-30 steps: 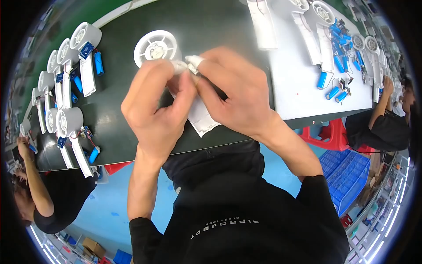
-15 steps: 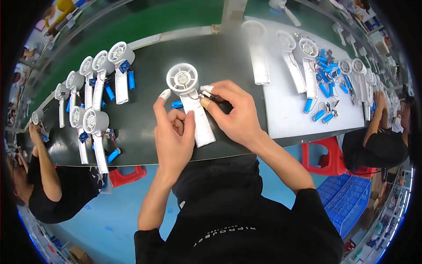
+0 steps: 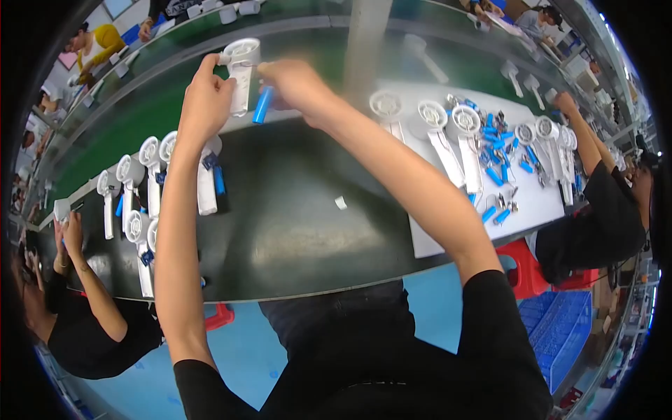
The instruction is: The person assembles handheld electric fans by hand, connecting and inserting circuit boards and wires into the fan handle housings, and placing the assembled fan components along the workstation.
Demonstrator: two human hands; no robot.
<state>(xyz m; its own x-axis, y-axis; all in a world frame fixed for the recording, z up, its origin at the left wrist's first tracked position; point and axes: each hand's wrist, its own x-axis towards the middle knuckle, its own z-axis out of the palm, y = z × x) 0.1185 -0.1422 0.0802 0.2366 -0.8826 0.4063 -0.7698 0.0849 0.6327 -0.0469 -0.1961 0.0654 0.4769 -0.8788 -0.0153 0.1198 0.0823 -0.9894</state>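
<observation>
Over the far edge of the dark table, a white handheld fan point(image 3: 241, 87) with a round grille head is held upright. My left hand point(image 3: 207, 101) is closed on its left side, near the head. My right hand point(image 3: 292, 84), partly smeared by motion, is closed at the fan's right side. Below its fingers a blue cylindrical battery point(image 3: 263, 105) hangs at a tilt; the exact grip on it is blurred. Left of my left arm stand several similar fans point(image 3: 149, 152) with blue batteries and small circuit boards, some hidden behind the arm.
A small white scrap point(image 3: 341, 203) lies mid-table. On the right, a white board point(image 3: 437, 227) bears more fans and loose blue batteries point(image 3: 498, 150). A green conveyor belt point(image 3: 308, 52) runs beyond the table, past a post point(image 3: 367, 42). Co-workers sit at both sides; a blue crate point(image 3: 556, 329) stands on the floor.
Both hands have moved away from me and leftward, lifting the fan from mid-table toward the conveyor. The battery now hangs in view, and a white scrap shows on the table.
</observation>
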